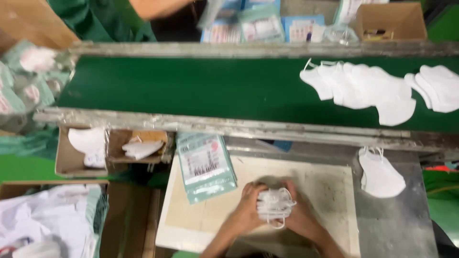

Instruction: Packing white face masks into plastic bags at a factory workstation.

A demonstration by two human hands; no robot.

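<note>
Both my hands hold a small stack of folded white face masks (274, 206) upright on a pale work board (330, 191). My left hand (247, 205) presses the stack from the left, and my right hand (297, 210) presses it from the right. Ear loops hang from the stack's lower edge. A pile of flat printed packaging pouches (204, 165) lies just left of my hands, reaching up to the conveyor's near rail.
A green conveyor belt (191, 86) crosses the view, carrying overlapping white masks (363, 86) at the right. More masks (380, 174) lie on the grey table. Cardboard boxes (71, 162) at left hold masks. Another person in green (105, 19) works across the belt.
</note>
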